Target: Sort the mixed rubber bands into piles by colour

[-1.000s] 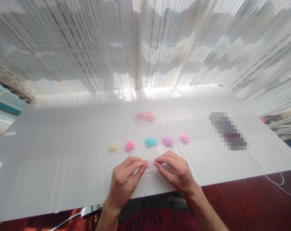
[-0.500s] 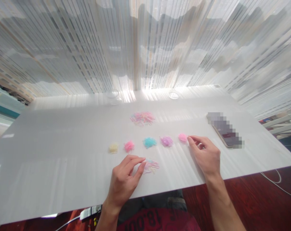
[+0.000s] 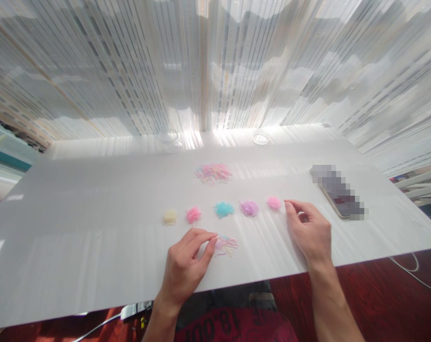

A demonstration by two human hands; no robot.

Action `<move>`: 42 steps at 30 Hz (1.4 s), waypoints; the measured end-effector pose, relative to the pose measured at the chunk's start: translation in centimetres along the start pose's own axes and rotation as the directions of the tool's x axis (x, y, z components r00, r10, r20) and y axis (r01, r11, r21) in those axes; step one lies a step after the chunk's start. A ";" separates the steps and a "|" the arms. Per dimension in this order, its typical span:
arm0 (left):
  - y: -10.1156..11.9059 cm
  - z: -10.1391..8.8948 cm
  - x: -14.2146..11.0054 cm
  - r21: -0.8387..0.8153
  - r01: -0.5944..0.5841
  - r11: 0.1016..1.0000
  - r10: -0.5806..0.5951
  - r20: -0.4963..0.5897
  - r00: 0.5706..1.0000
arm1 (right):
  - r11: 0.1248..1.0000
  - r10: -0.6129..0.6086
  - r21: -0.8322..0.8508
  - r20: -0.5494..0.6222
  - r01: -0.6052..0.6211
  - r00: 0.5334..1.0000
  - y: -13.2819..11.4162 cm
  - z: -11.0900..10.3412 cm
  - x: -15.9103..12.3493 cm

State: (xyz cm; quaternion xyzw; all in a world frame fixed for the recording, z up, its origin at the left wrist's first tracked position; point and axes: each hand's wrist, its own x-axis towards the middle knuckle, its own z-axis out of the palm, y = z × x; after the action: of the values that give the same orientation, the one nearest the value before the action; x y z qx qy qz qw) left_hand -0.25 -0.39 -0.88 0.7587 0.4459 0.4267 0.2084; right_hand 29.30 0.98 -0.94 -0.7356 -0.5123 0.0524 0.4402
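Bordering the small mixed pile [image 3: 226, 245]: my left hand [image 3: 186, 259], thumb and forefinger nearly meeting at its left edge; I can't tell whether they grip anything.
Beside the light pink pile [image 3: 273, 203]: my right hand [image 3: 311, 230], fingertips almost together, hold unclear.
Leftward row: purple pile [image 3: 249, 208], blue pile [image 3: 224, 209], deeper pink pile [image 3: 193, 215], yellow pile [image 3: 170, 217].

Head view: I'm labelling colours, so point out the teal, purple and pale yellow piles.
Teal pile [image 3: 224, 209]: head view, middle of the heap.
Purple pile [image 3: 249, 208]: head view, middle of the heap.
Pale yellow pile [image 3: 170, 217]: head view, middle of the heap.
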 end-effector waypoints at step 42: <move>-0.2 -0.8 -0.7 0.243 -0.062 0.968 0.033 0.121 0.992 | 0.828 -0.560 0.288 0.416 0.480 0.716 -5.0 3.0 -5.7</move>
State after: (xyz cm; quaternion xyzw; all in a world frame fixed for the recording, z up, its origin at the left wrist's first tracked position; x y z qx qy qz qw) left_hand -1.16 -0.89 -0.94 0.8126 0.4644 0.3282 0.1276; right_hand 21.50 -1.32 -1.33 -0.4862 -0.7859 0.1490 0.3518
